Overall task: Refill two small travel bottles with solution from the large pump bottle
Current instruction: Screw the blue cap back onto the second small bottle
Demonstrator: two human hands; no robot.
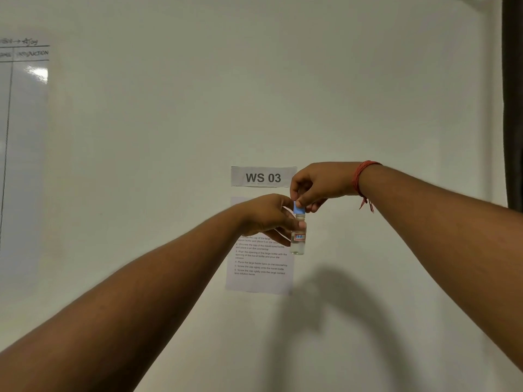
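A small clear travel bottle with a red-framed label is held upright in the air in front of a white wall. My left hand grips its body from the left. My right hand comes down from above, and its fingertips pinch the blue cap that sits on the bottle's neck. Clear liquid shows in the lower part of the bottle. The large pump bottle and a second travel bottle are not in view.
On the wall behind the hands hang a "WS 03" sign and a printed instruction sheet. A whiteboard is at the left. A dark vertical edge runs down the far right. No table is in view.
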